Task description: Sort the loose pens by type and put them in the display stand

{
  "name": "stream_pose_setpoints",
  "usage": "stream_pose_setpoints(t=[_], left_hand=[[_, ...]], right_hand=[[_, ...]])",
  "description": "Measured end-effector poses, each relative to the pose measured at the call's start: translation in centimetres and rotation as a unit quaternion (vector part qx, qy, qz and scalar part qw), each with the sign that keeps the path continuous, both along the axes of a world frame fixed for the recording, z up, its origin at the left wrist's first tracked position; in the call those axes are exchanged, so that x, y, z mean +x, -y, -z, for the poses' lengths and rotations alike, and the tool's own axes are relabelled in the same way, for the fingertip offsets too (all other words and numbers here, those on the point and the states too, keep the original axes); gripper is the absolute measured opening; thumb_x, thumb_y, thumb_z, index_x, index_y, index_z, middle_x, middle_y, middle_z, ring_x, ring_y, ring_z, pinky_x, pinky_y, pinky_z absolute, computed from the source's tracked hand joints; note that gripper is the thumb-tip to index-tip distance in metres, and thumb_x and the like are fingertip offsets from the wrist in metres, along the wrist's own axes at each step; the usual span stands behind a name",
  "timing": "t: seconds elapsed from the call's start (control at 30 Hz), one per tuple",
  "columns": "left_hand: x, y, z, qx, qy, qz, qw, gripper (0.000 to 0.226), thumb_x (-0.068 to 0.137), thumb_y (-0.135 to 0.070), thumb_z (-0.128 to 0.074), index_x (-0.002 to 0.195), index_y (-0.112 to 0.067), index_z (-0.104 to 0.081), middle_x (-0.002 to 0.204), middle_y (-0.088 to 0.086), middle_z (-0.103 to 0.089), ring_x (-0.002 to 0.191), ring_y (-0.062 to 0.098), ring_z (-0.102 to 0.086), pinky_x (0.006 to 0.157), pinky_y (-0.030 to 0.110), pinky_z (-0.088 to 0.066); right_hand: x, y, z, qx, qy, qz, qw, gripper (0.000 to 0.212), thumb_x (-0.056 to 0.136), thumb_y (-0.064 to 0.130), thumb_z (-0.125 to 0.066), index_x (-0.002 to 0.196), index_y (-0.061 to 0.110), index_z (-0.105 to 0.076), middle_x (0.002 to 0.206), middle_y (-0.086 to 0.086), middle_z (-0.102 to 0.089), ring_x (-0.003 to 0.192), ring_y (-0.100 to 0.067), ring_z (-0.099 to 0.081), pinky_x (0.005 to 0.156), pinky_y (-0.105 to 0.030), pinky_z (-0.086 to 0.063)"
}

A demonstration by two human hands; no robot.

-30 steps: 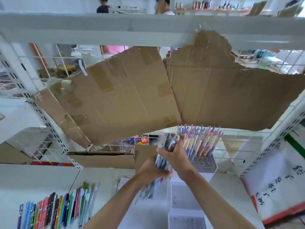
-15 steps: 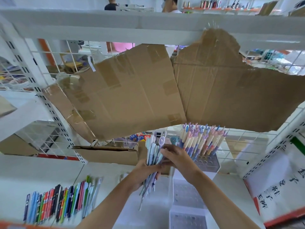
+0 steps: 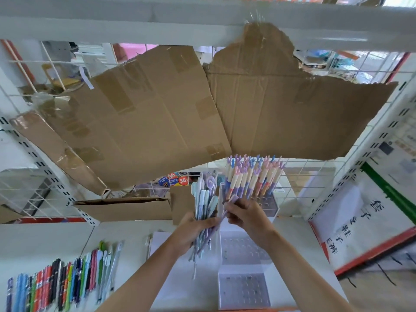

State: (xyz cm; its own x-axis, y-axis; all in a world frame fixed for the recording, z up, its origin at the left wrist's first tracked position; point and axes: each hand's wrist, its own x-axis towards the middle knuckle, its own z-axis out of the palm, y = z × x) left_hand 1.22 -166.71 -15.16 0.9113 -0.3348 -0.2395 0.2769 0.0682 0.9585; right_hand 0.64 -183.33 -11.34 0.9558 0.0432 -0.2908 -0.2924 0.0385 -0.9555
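Pens [image 3: 203, 212] bunched in left hand [image 3: 191, 230], right hand [image 3: 245, 212] pinching one.

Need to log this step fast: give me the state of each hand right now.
Left hand: closed, gripping a bundle of pastel pens.
Right hand: closed, pinching one purple pen at the bundle's top.

Matt brown corrugated cardboard sheets [image 3: 157, 113], patched with glossy packing tape and torn rough at the edges, hang against white painted metal wire grid [image 3: 292, 188]. The display stand [image 3: 243, 248] looks like smooth white plastic with clear perforated trays. The pen bundle [image 3: 203, 212] is glossy pastel plastic; the shelf [image 3: 45, 242] is smooth, white and matt
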Motion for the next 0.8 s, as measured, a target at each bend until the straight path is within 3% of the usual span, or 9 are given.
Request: stream_pose_setpoints(t=[0.1,0.23,0.4,0.53,0.8], left_hand=[[-0.1,0.6,-0.3,0.032,0.019,0.001,0.999,0.014,0.083,-0.01,-0.069,0.071,-0.004,-0.065,0.061,0.007,-0.06,0.058,0.017,-0.056,0.057,0.024,-0.046],[-0.1,0.2,0.1,0.072,0.008,-0.048,0.996,0.021,0.089,-0.018,-0.064,0.07,-0.008,-0.063,0.061,0.006,-0.06,0.057,0.018,-0.055,0.055,0.027,-0.046],[-0.7,-0.7,0.1,0.091,0.008,-0.06,0.994,0.021,0.091,-0.021,-0.062,0.075,-0.006,-0.062,0.061,0.011,-0.058,0.054,0.02,-0.053,0.052,0.03,-0.048],[-1.3,-0.8,0.0,0.123,0.016,-0.073,0.99,0.024,0.091,-0.013,-0.057,0.069,-0.007,-0.063,0.056,0.005,-0.059,0.051,0.016,-0.052,0.049,0.026,-0.046],[-2.2,-1.6,0.3,0.095,0.013,-0.109,0.989,0.015,0.09,-0.004,-0.057,0.08,0.002,-0.066,0.059,0.005,-0.06,0.054,0.013,-0.054,0.047,0.024,-0.046]], right_hand=[[-0.5,0.1,0.0,-0.108,0.003,-0.04,0.993,0.016,0.09,0.011,-0.062,0.075,0.004,-0.062,0.058,-0.004,-0.062,0.052,-0.011,-0.058,0.056,-0.02,-0.051],[-0.6,1.4,0.1,-0.29,0.104,0.023,0.951,0.021,0.09,0.017,-0.062,0.076,0.002,-0.058,0.058,-0.007,-0.063,0.041,-0.003,-0.056,0.047,-0.015,-0.048],[-0.9,1.4,3.0,-0.31,0.121,0.045,0.942,0.015,0.088,0.009,-0.064,0.085,-0.006,-0.063,0.069,-0.007,-0.068,0.063,-0.016,-0.068,0.07,-0.033,-0.057],[-0.7,0.1,5.9,-0.345,0.149,0.061,0.925,0.015,0.088,0.007,-0.063,0.078,-0.005,-0.062,0.072,-0.01,-0.066,0.07,-0.025,-0.067,0.071,-0.045,-0.054],[-0.1,-0.4,8.1,-0.458,0.12,0.003,0.881,0.029,0.094,0.022,-0.055,0.085,-0.003,-0.065,0.083,-0.016,-0.069,0.075,-0.032,-0.066,0.068,-0.042,-0.053]])
